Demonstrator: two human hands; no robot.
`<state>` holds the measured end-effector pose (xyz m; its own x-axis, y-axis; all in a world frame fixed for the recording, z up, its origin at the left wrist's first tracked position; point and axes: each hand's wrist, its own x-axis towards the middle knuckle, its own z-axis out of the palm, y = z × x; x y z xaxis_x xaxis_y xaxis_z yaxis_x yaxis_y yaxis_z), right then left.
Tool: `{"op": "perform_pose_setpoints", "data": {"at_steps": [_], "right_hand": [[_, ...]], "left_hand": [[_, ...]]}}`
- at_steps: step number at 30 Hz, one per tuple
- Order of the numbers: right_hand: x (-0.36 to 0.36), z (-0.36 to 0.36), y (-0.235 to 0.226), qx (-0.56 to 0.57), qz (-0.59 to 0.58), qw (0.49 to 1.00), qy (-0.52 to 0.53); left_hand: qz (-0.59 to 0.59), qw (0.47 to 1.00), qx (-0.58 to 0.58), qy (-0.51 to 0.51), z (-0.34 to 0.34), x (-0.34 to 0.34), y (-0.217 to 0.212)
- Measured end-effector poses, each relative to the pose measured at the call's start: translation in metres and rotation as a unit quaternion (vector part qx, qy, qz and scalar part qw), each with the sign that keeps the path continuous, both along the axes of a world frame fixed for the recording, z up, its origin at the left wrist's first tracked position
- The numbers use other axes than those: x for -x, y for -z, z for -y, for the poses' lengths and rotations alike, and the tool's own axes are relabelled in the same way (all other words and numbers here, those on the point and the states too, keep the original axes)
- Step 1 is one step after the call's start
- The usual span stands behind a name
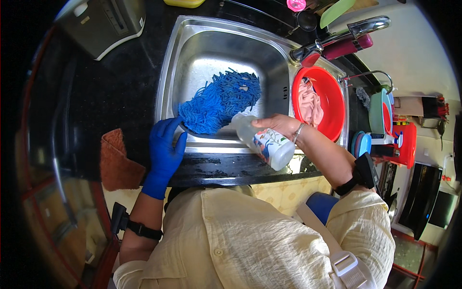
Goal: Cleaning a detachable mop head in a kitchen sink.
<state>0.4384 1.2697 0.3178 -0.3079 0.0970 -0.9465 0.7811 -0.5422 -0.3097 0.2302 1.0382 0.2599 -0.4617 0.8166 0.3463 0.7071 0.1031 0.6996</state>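
A blue string mop head [219, 101], made of shaggy strands, lies in the steel sink [228, 48]. My right hand [281, 126], bare, is closed around a translucent plastic bottle [264, 142] with a floral label. The bottle is tilted over the sink's front rim, its narrower end toward the mop head; whether anything flows from it I cannot tell. My left hand [166, 144] wears a blue rubber glove and rests at the sink's front left corner. Its thumb stands apart from the fingers, whose tips reach the mop head's near left edge.
A red basin [342, 103] holding pink cloth [310, 103] sits right of the bowl, below the faucet [346, 34]. On the black counter, a brown cloth [120, 164] lies left of my glove. Farther back stands a grey appliance [103, 26].
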Motion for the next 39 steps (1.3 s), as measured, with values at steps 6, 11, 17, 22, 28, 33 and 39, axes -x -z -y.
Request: {"op": "perform_pose_setpoints", "data": {"at_steps": [6,11,17,22,28,33,39], "right_hand": [[0.021,0.007,0.004,0.031,-0.028,0.997,-0.069],[0.005,-0.019,-0.004,0.014,-0.001,0.997,-0.074],[-0.036,-0.057,-0.021,-0.007,0.031,0.999,0.019],[-0.033,-0.036,-0.028,-0.041,0.053,0.996,-0.05],[-0.048,-0.052,-0.038,-0.04,0.035,0.995,0.084],[-0.046,-0.049,-0.029,-0.074,0.034,0.996,0.045],[-0.023,-0.045,-0.016,-0.057,0.002,0.995,0.081]], "left_hand": [[0.003,1.0,0.007,-0.004,0.0,-0.001,0.001],[0.003,1.0,0.016,-0.007,0.002,0.0,0.004],[0.011,1.0,0.0,-0.008,0.0,0.0,0.0],[0.005,1.0,0.005,-0.001,-0.001,0.001,-0.001],[-0.006,1.0,-0.003,-0.004,0.001,0.002,-0.001],[-0.005,1.0,-0.002,-0.002,0.0,0.001,-0.002],[0.002,1.0,0.006,-0.006,0.002,0.0,-0.001]]}}
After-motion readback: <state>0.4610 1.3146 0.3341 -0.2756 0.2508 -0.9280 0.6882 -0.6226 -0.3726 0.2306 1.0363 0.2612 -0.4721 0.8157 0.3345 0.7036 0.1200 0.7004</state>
